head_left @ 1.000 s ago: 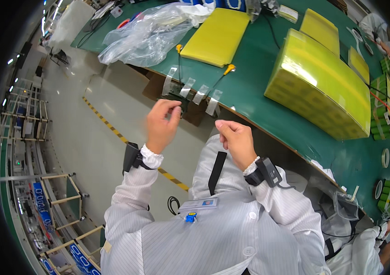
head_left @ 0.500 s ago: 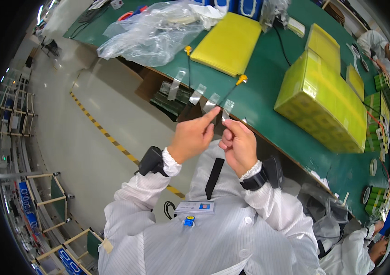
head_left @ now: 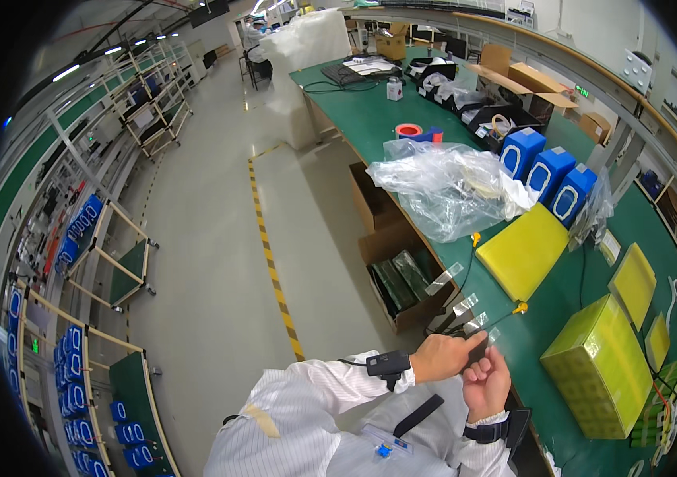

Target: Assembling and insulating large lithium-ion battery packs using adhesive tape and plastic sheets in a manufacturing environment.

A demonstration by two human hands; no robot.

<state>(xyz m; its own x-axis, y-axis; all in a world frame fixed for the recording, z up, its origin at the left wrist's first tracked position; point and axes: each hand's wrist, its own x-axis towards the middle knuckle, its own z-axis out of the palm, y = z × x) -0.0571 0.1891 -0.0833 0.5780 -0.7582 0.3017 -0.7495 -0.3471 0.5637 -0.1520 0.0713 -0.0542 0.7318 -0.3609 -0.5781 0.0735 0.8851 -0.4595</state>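
Observation:
My left hand [head_left: 440, 358] reaches the near edge of the green table [head_left: 465, 258], index finger stretched out and the others partly curled. Its fingertip is at a short strip of clear tape [head_left: 476, 322] stuck by the edge. Just right of it, my right hand [head_left: 487, 389] pinches another strip of clear tape [head_left: 494, 335] between thumb and index finger. More tape strips [head_left: 443, 279] hang along the edge. Black leads end in yellow connectors: one connector [head_left: 520, 308] lies beyond my fingers, another connector [head_left: 476, 238] beside a flat yellow block [head_left: 525, 253].
A large yellow-wrapped block [head_left: 597, 370] stands on the right. Crumpled clear plastic [head_left: 446, 187] and several blue packs [head_left: 549, 171] lie farther off. Open cardboard boxes [head_left: 392, 278] sit below the table edge. Wheeled racks [head_left: 112, 262] line the left, past a striped floor line [head_left: 267, 254].
The view has swung up and left, so the hands and table appear lower and to the right. Both hands stay at the tape strips on the table edge.

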